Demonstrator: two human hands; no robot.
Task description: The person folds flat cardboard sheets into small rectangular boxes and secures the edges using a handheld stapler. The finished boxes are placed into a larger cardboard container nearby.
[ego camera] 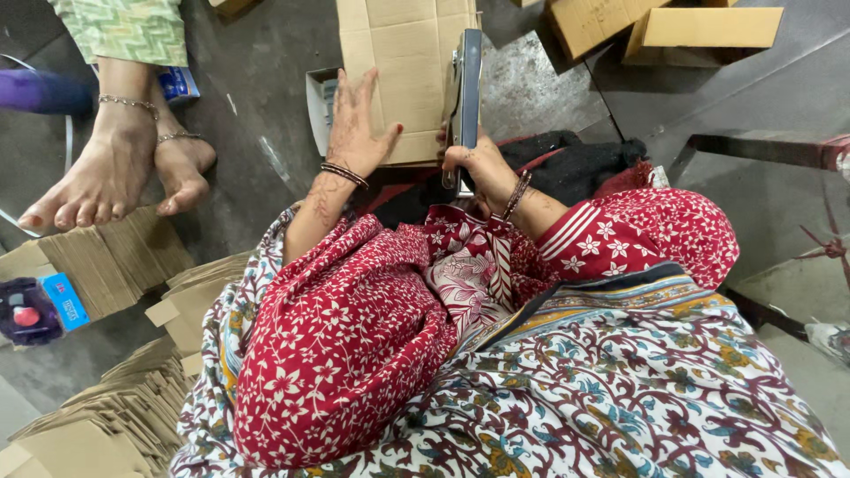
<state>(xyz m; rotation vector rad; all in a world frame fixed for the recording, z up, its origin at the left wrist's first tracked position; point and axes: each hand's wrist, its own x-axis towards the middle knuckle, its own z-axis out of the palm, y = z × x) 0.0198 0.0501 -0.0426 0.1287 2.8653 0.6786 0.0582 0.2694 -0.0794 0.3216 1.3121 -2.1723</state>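
My left hand [359, 124] lies flat with spread fingers on a brown cardboard sheet [403, 53] that stands in front of me. My right hand [474, 168] grips the handle of a long dark metal stapler [465, 88], which runs along the sheet's right edge. Both wrists wear bangles. Red flowered sleeves and a patterned scarf cover my arms and lap.
Another person's bare feet with anklets [133, 168] rest at the left on flattened cardboard pieces [115, 257]. More stacked cardboard [115, 416] lies at lower left. Folded boxes [699, 31] sit at upper right. A small white open box [320, 106] sits behind my left hand. A metal bar [770, 150] crosses the right.
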